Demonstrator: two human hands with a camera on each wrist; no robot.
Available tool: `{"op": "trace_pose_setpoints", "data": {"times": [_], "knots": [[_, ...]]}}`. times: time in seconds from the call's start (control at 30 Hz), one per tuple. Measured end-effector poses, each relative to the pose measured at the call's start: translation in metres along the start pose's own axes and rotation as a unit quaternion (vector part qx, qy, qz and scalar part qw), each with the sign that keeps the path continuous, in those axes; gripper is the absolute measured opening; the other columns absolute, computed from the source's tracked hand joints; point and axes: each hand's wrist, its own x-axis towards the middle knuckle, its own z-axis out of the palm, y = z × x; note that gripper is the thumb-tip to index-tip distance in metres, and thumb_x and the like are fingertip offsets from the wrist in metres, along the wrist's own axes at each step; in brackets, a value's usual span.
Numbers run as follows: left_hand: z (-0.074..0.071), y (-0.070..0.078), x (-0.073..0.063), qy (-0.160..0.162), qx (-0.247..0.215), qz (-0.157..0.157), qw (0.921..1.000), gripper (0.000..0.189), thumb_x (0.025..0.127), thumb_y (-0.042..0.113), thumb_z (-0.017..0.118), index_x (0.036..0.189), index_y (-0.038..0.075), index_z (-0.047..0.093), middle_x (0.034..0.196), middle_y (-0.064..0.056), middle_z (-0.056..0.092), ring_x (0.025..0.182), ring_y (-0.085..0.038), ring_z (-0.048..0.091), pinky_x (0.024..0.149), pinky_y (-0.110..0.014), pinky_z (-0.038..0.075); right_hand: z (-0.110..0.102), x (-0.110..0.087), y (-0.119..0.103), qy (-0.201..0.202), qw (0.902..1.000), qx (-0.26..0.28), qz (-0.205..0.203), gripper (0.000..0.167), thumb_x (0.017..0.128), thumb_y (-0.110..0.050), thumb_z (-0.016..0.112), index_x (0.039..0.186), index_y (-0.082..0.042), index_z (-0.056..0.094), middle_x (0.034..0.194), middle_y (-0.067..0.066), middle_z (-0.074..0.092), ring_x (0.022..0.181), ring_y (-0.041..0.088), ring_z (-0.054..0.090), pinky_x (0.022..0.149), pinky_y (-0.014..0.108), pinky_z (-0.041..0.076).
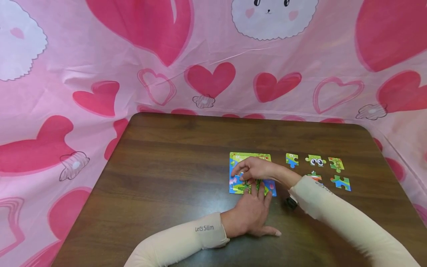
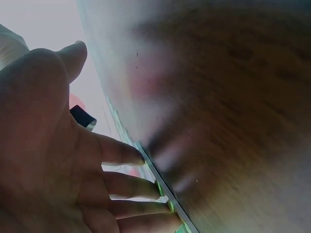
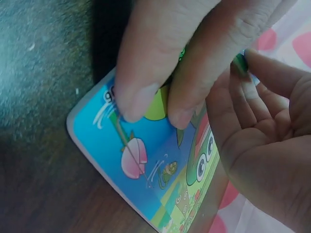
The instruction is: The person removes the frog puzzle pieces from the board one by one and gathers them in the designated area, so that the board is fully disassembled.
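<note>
A dark brown, wood-grained table (image 1: 173,159) with rounded far corners stands before a pink backdrop (image 1: 213,48) printed with red and outlined hearts (image 1: 211,79) and white scalloped cartoon figures (image 1: 273,22); the cloth creases softly behind the table and runs down past both its sides. A pale sheen lies across the tabletop at center, left of a colorful puzzle board (image 1: 234,157), which lies flat a little right of the middle. A person's left hand (image 1: 249,213) reaches to the board's near edge, fingers extended and spread with their tips resting on it, the thumb stretched out to the right above the wood. The right hand (image 1: 258,168) arches over the board, its thumb and forefinger drawn close together; the right wrist view shows a small green-and-blue puzzle piece (image 3: 239,64) pinched there, largely hidden by the fingers. On the board's glossy surface, that view also catches a pink flower (image 3: 133,158) against blue and a green, wide-eyed character. To the right, five loose pieces (image 1: 315,161) lie apart from one another on the bare wood in two rough rows, one partly covered by a cream sleeve (image 1: 350,215). Beneath that cuff shows a small black object (image 1: 291,203).
</note>
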Motion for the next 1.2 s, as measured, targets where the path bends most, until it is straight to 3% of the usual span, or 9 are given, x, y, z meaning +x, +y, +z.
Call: {"op": "trace_pose_setpoints", "data": {"times": [0.2,0.27,0.5,0.67,0.8,1.03,1.2], "knots": [[-0.001,-0.002,0.001,-0.015,0.000,0.004,0.9999,0.109,0.083,0.094,0.023,0.163,0.019,0.022,0.166,-0.013,0.027,0.152,-0.033,0.032,0.115,-0.039,0.040,-0.010,-0.003,-0.001,0.047,0.9987,0.021,-0.004,0.027,0.100,-0.004,0.058,0.126,0.001,0.067,0.093,0.009,0.070,0.075,0.019,0.063,0.075,0.034,0.060],[-0.002,-0.002,0.001,-0.019,-0.002,0.005,0.9998,0.108,0.083,0.093,0.022,0.163,0.020,0.021,0.167,-0.012,0.026,0.152,-0.032,0.031,0.116,-0.039,0.039,-0.016,-0.006,-0.001,0.058,0.9977,0.036,0.000,0.029,0.101,-0.006,0.058,0.129,-0.001,0.065,0.100,0.006,0.070,0.082,0.021,0.066,0.081,0.038,0.060],[-0.003,-0.007,0.003,0.006,-0.007,0.007,0.9999,0.102,0.086,0.091,0.022,0.160,0.022,0.030,0.163,-0.011,0.034,0.147,-0.031,0.038,0.110,-0.033,0.045,-0.037,-0.022,0.005,0.105,0.9905,0.088,0.010,0.038,0.102,-0.009,0.058,0.139,0.001,0.055,0.078,0.002,0.057,0.086,0.021,0.065,0.088,0.042,0.060],[-0.004,-0.012,0.005,0.028,-0.019,0.014,0.9993,0.095,0.086,0.090,0.027,0.154,0.024,0.042,0.157,-0.009,0.044,0.134,-0.027,0.050,0.085,-0.025,0.055,-0.050,-0.032,0.014,0.135,0.9840,0.116,0.011,0.042,0.103,-0.012,0.058,0.141,0.003,0.051,0.084,0.001,0.055,0.089,0.018,0.064,0.089,0.044,0.059],[-0.004,-0.018,0.007,0.042,-0.038,0.023,0.9981,0.084,0.088,0.087,0.033,0.145,0.029,0.052,0.144,-0.004,0.054,0.118,-0.021,0.056,0.066,-0.025,0.052,-0.060,-0.041,0.021,0.143,0.9819,0.125,0.009,0.045,0.103,-0.014,0.058,0.143,0.005,0.048,0.085,0.001,0.053,0.094,0.017,0.061,0.090,0.044,0.059],[-0.003,-0.026,0.011,0.073,-0.039,0.041,0.9958,0.070,0.091,0.082,0.038,0.135,0.033,0.061,0.122,0.003,0.062,0.105,-0.017,0.056,0.059,-0.027,0.047,-0.077,-0.061,0.028,0.161,0.9786,0.126,0.015,0.051,0.104,-0.020,0.058,0.146,0.005,0.043,0.090,0.000,0.052,0.102,0.018,0.058,0.090,0.036,0.059],[-0.001,-0.028,0.013,0.084,-0.042,0.049,0.9944,0.067,0.092,0.080,0.038,0.133,0.033,0.063,0.118,0.003,0.062,0.101,-0.017,0.056,0.056,-0.026,0.045,-0.085,-0.075,0.035,0.173,0.9777,0.117,0.020,0.054,0.104,-0.025,0.058,0.147,0.004,0.042,0.114,0.004,0.050,0.101,0.022,0.055,0.089,0.033,0.058]]}}
